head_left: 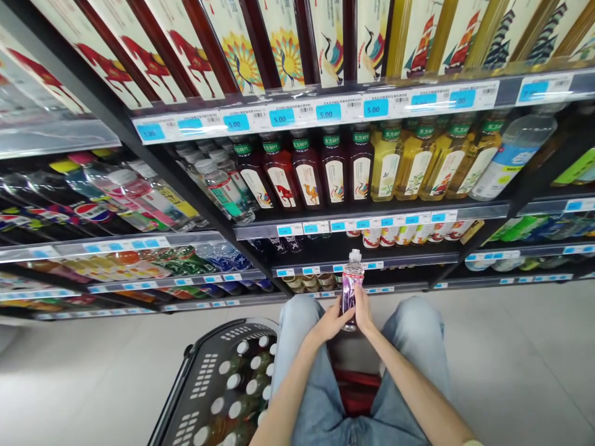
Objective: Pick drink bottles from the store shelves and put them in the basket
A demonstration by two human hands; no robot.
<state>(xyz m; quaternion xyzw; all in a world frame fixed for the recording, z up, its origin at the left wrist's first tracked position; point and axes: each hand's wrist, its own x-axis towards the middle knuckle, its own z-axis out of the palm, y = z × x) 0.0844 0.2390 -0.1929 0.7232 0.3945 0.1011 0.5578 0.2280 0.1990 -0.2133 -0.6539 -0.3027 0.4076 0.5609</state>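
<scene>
A shop's drinks aisle, with black shelving (125,127) stocked tier upon tier. Blue price tags (282,117), one marked 5.00, run directly above a row of green-banded bottles (361,173); packed soda bottles (93,210) lie to the row's left. Below it, on pale tiled floor (502,347), sits a loaded shopping basket (194,404).

Pale glare brightens the floor (69,378) at left; wide-angle distortion stretches the edges.

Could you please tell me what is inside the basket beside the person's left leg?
The basket holds many white-capped bottles, caps up and close together. Their bases and the basket's floor are hidden; the left leg and left arm cover one side.
</scene>
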